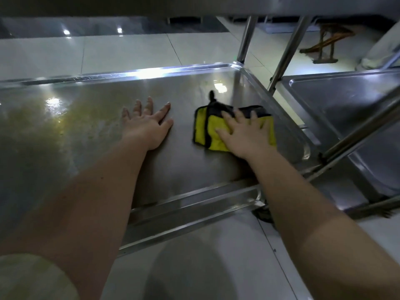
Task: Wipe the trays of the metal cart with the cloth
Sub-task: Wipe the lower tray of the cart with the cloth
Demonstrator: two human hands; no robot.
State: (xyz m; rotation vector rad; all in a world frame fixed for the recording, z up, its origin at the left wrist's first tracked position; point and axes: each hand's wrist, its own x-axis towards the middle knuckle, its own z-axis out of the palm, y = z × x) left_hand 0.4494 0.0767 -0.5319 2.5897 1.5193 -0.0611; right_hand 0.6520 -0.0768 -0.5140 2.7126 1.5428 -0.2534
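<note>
Yellow cloth (207,133), folded, flat on tray (151,71) near right end; pinned under right hand (244,135), fingers straight and spread, nothing curled round it; left hand (147,124) flat on bare steel beside, palm down; soft, light, likely to bunch; best pressed mid-fold.

Both forearms are bare from elbow to wrist, and the left hand (147,126) and right hand (244,135) are likewise uncovered. A pale beige patch of fabric (32,278), rounded in outline, shows at the left arm's upper end. Whether it is a short sleeve cannot be confirmed.
</note>
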